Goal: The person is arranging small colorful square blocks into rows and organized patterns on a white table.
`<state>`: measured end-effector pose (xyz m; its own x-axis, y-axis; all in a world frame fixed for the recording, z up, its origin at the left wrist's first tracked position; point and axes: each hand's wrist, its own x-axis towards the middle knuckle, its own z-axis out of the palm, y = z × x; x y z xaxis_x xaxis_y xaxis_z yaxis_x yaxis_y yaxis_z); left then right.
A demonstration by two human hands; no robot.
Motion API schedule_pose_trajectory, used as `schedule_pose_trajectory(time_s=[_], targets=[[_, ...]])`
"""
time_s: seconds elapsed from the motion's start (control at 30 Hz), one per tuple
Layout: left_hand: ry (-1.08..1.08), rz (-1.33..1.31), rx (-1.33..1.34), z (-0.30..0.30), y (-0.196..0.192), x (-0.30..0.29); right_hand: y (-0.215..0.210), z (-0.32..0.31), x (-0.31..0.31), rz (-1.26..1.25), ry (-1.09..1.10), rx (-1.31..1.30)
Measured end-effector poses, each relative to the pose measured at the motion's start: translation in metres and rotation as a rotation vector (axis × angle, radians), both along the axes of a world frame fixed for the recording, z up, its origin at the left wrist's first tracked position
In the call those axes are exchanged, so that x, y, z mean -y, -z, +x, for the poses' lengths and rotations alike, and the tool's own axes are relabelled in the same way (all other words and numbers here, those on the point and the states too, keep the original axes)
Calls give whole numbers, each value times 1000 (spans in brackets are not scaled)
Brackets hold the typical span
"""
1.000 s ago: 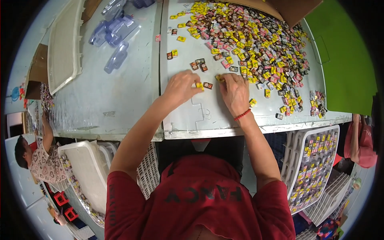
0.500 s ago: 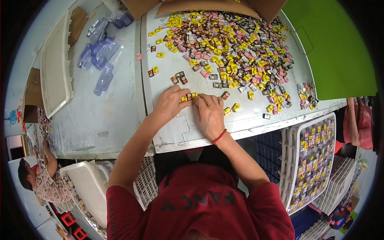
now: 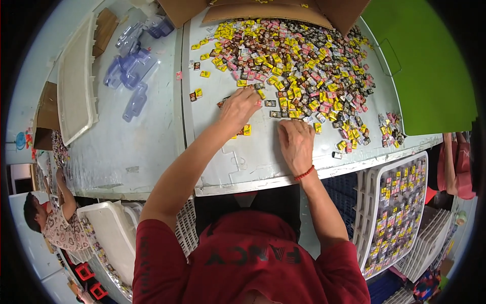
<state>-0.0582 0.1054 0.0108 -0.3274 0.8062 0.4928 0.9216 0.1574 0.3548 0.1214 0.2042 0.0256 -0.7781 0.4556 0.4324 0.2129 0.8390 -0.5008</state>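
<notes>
My left hand [image 3: 241, 107] is over the white table, its fingers curled down by a small pink box-shaped piece [image 3: 258, 103] at the near left edge of a big pile of such pieces [image 3: 298, 66]. Whether the fingertips grip that piece is hard to make out. Beneath my left wrist lies a short row of pieces, a yellow-and-brown one [image 3: 246, 130] showing at its end. My right hand [image 3: 297, 144], with a red cord on the wrist, has its fingers bent together at the pile's near edge; what they hold, if anything, is hidden.
An open cardboard box [image 3: 268, 14] stands behind the pile. A green board [image 3: 430, 66] lies to the right. Clear plastic trays [image 3: 132, 71] and a white frame [image 3: 76, 76] are on the left table. A filled white crate [image 3: 395, 218] stands below right. Another person [image 3: 55, 218] works far left.
My hands have left the row of pieces and moved apart. The left went up and forward toward loose pieces; the right shifted rightward to the pile's edge. The row stays on the table.
</notes>
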Motion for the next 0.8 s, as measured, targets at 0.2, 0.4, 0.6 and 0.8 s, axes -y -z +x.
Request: schedule_pose_trajectory(time_s=[0.2,0.4,0.6,0.8], targets=[[-105,-155,108,-2,-1,9,-12,-27,-33,127,53,-33],[-165,-148,158,-9,2,8,-3,-58,-53,309,142,189],[-160,-136,170,-10,-5,11,2,-39,-44,285,56,96],[-200,-105,196,-12,1,11,-12,-39,-67,210,61,28]])
